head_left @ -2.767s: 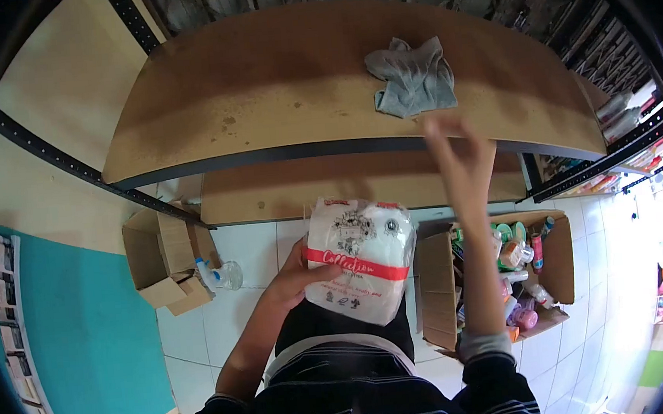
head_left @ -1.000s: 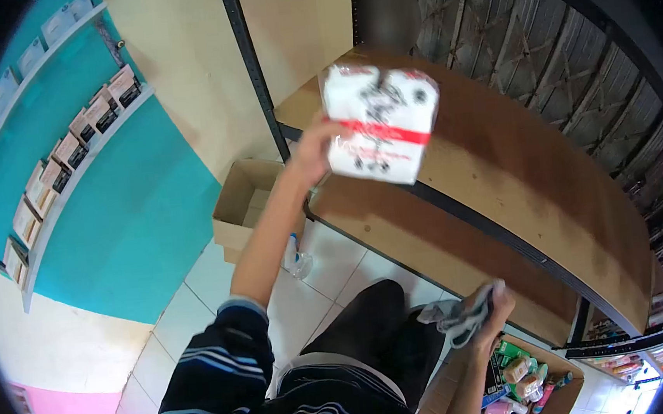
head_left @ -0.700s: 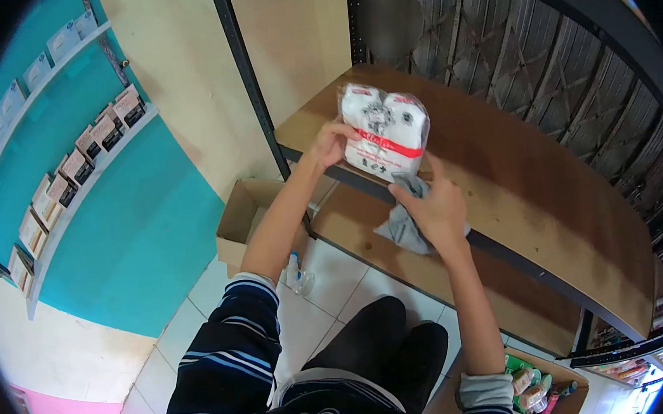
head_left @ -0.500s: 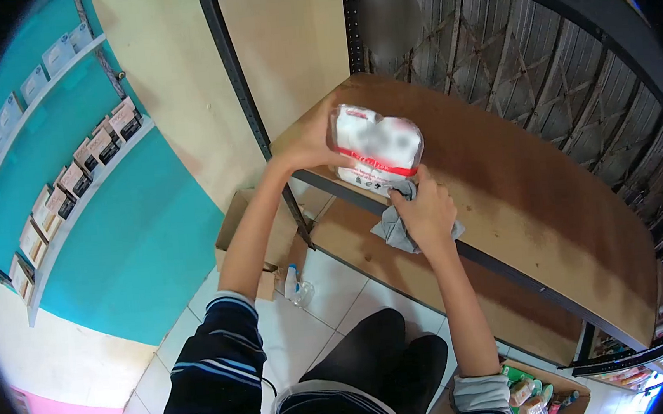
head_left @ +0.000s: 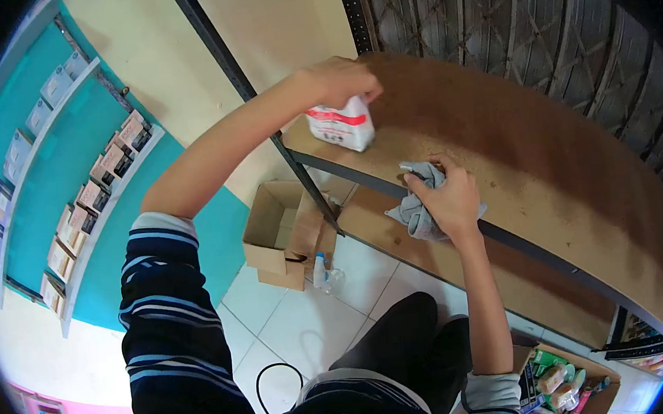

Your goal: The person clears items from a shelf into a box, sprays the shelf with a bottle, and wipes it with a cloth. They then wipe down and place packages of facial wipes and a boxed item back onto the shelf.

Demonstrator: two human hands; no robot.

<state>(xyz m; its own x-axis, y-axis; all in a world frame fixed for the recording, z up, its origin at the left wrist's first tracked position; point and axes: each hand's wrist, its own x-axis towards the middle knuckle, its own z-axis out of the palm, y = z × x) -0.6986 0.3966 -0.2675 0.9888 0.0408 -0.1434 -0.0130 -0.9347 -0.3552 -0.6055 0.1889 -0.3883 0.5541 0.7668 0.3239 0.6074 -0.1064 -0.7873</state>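
Brown wooden shelf (head_left: 513, 138) boards in a dark metal rack fill the head view, with a teal wall and white floor tiles beyond. Reaching out to the shelf's near corner, the left hand (head_left: 337, 80) is clamped over the top of a white packet (head_left: 342, 126) with a red band, which stands on the board directly under the palm. Nearer the body, the right hand (head_left: 449, 201) is closed around a grey cloth (head_left: 417, 208) at the shelf's front edge. Below the left forearm, an open cardboard box (head_left: 283, 234) sits on the floor.

The pack (head_left: 341, 124) is looking like glossy plastic film, the rag (head_left: 417, 204) soft grey cloth, the shelf (head_left: 514, 154) matt, speckled brown board, its frame (head_left: 256, 96) black metal.
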